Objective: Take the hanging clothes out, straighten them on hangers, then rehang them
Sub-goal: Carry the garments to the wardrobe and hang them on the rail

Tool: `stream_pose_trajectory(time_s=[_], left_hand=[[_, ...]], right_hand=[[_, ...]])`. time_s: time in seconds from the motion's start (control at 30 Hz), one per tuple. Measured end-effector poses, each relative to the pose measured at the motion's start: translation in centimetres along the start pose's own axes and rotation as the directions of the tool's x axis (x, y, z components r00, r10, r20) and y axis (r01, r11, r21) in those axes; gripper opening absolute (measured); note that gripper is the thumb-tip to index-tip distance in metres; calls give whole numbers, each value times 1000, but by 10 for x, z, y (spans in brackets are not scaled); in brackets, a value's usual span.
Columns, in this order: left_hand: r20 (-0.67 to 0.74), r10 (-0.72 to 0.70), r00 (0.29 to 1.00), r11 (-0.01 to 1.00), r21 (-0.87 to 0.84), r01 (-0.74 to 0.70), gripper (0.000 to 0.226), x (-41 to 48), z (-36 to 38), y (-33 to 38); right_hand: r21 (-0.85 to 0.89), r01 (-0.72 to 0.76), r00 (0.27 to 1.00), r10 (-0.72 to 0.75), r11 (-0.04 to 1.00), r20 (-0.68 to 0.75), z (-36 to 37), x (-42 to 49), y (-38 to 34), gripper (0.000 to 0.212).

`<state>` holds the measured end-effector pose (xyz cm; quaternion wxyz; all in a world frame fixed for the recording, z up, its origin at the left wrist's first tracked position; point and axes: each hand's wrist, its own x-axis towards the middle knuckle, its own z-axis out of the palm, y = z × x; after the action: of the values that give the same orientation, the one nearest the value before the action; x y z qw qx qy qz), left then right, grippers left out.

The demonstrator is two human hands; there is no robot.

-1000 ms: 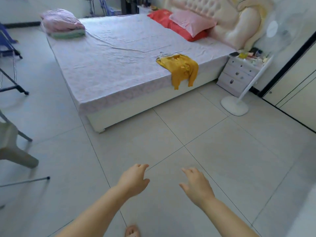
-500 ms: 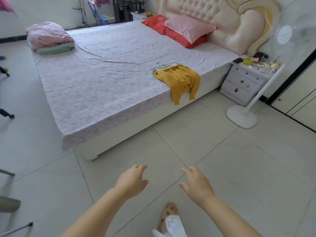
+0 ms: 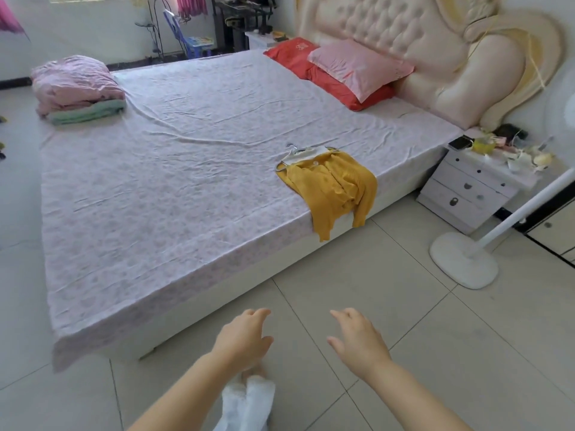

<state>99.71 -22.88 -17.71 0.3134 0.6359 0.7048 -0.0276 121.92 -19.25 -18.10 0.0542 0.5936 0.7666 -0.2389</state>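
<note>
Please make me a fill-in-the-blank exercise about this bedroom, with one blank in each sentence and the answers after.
1. The cardigan lying on the bed with its hanger is ____ in colour.
2. The pillow under the pink pillow is ____.
3. The left hand and the right hand hold ____.

Missing words: yellow; red; nothing.

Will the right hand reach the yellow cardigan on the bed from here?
Probably not yet. The right hand is over the floor, well short of the yellow cardigan at the bed edge. Nothing blocks the way; stepping closer should do.
</note>
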Motion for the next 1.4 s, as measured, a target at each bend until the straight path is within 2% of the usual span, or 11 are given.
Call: stream_pose_trajectory(time_s=[0.17,0.5,0.67,0.93,1.17,1.4], left_hand=[[33,59,998,998,17,-59,57,117,-58,4],[95,75,993,997,16,-77,58,299,-156,29],[87,14,996,1000,-8,-14,58,386,-176,53],[49,-167,985,983,-69,170,58,488,-214,110],[34,-228,973,965,-127,230,56,557,-243,121],[18,-221,975,958,-182,220,56,635,-280,107]], right_hand=[[4,-51,999,51,999,7,-36,108,6,54],[40,-141,990,140,989,11,-123,275,31,55],[31,-77,996,76,997,39,-157,371,66,54],[-47,89,984,-81,995,157,-227,509,121,56],[-60,136,970,-121,989,211,-263,603,132,56],[-84,139,973,-120,987,199,-282,686,122,55]])
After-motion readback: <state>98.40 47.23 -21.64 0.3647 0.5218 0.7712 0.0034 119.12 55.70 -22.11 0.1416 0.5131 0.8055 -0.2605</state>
